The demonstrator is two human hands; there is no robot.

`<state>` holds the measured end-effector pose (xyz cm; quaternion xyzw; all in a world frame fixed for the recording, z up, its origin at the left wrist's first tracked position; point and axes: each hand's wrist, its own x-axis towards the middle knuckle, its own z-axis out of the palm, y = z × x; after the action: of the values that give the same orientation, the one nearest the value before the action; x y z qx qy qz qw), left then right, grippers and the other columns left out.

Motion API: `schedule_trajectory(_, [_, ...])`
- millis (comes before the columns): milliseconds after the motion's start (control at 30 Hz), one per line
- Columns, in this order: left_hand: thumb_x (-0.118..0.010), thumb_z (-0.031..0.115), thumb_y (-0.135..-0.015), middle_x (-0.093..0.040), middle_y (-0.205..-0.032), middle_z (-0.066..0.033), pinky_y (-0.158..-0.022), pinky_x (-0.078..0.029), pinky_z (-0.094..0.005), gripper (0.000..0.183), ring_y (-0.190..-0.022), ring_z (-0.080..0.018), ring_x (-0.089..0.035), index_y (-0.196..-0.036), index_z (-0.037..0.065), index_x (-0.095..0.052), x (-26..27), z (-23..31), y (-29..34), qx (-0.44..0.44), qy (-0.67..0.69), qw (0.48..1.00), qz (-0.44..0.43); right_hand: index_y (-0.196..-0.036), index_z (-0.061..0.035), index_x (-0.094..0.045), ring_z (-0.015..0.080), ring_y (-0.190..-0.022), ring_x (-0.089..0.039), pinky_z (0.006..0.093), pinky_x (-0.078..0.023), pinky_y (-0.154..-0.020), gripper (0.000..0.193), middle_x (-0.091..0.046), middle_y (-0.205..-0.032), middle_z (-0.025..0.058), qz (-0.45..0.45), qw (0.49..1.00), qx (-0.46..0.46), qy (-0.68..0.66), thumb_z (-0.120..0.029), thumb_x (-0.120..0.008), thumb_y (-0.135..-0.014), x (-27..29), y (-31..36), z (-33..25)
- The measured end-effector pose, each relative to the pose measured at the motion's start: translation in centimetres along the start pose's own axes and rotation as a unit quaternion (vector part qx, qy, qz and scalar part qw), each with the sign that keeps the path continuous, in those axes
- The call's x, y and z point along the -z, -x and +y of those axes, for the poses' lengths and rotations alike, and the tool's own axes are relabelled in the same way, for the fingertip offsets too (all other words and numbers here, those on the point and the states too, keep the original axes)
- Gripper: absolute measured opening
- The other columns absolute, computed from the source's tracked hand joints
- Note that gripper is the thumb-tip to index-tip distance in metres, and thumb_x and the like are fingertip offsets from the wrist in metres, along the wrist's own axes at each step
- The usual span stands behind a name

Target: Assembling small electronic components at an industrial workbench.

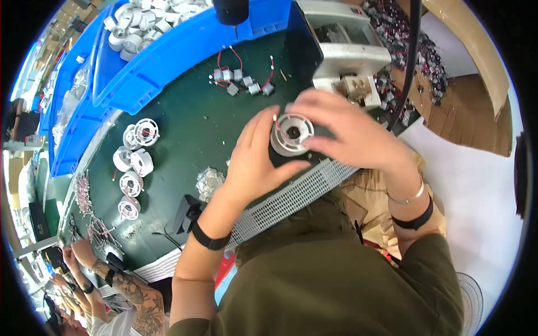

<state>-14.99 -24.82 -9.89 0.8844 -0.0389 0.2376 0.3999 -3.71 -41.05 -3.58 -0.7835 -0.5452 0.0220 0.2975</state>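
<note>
A round white plastic housing point(283, 147) with a ringed rim, a dark centre and a red wire stands on the dark green worktop in front of me. My right hand point(347, 131) grips its rim from the right, thumb at the near side and fingers over the far side. Along its left side lie the straight fingers of my left hand point(252, 159), touching or almost touching it, the thumb spread away. Beyond them are several small grey block-shaped parts point(238, 75) with red wires. More white housings point(131, 183) stand in a group to the left, some with red wires.
A blue bin point(168, 67) of white rings spans the far left. A dark power-driver tip point(232, 14) hangs over it. At the far right stands a pale machine point(353, 53) beside heaped wired parts. A clear bag point(210, 182) lies near my left wrist. A co-worker's hands point(81, 253) are lower left.
</note>
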Motion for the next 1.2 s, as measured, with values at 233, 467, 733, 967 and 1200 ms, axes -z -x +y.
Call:
schedule_trajectory(233, [-0.082,0.031,-0.06,-0.052,-0.113,-0.0177,-0.083,-0.048,-0.0456,0.055,-0.104,-0.0385,-0.054,-0.107,0.012,-0.061,0.0,-0.2,1.6,-0.169,-0.168,0.97,0.047,-0.12,0.0049,-0.047,0.018,-0.094,-0.055,0.0317,-0.046,-0.08,0.049,-0.055,-0.108,0.0137,0.415,0.908,-0.024,-0.045,-0.015,-0.069,-0.081,3.1,-12.5,-1.9])
schedule_trajectory(467, [-0.075,0.031,-0.07,-0.051,-0.124,-0.0176,-0.085,-0.047,-0.0443,0.05,-0.104,-0.0343,-0.055,-0.116,0.016,-0.06,-1.4,0.0,0.9,-0.14,-0.19,0.972,-0.014,-0.107,0.0042,-0.054,0.0188,-0.087,-0.056,0.0313,-0.046,-0.08,0.048,-0.059,-0.096,0.0123,0.158,0.856,0.081,-0.486,-0.019,-0.079,-0.073,6.4,-19.4,-3.1])
schedule_trajectory(733, [-0.08,0.018,-0.065,-0.058,-0.115,-0.0182,-0.075,-0.051,-0.0403,0.04,-0.085,-0.0318,-0.06,-0.102,0.009,-0.067,-1.8,-0.7,0.4,-0.142,-0.149,0.977,0.054,-0.111,0.0047,-0.05,0.0196,-0.071,-0.06,0.0304,-0.049,-0.067,0.044,-0.059,-0.073,0.01,0.216,0.84,0.094,-0.488,-0.016,-0.068,-0.077,9.8,-7.4,1.1])
schedule_trajectory(967, [-0.082,0.012,-0.058,-0.059,-0.117,-0.0182,-0.071,-0.051,-0.0364,0.04,-0.084,-0.0292,-0.061,-0.096,0.009,-0.068,-2.2,-1.7,0.6,-0.13,-0.134,0.981,0.059,-0.116,0.0009,-0.049,0.0163,-0.059,-0.057,0.0279,-0.047,-0.055,0.045,-0.057,-0.074,0.0066,0.39,0.828,-0.027,-0.403,-0.009,-0.068,-0.077,7.9,-1.1,2.1])
schedule_trajectory(1200, [-0.082,0.011,-0.058,-0.058,-0.118,-0.0191,-0.073,-0.051,-0.0357,0.043,-0.091,-0.0302,-0.061,-0.099,0.009,-0.067,-2.4,-1.6,1.0,-0.131,-0.132,0.981,0.058,-0.12,0.0033,-0.047,0.0174,-0.059,-0.058,0.0291,-0.048,-0.057,0.048,-0.059,-0.07,0.0084,0.384,0.812,-0.037,-0.439,-0.003,-0.065,-0.076,6.6,-0.1,3.4])
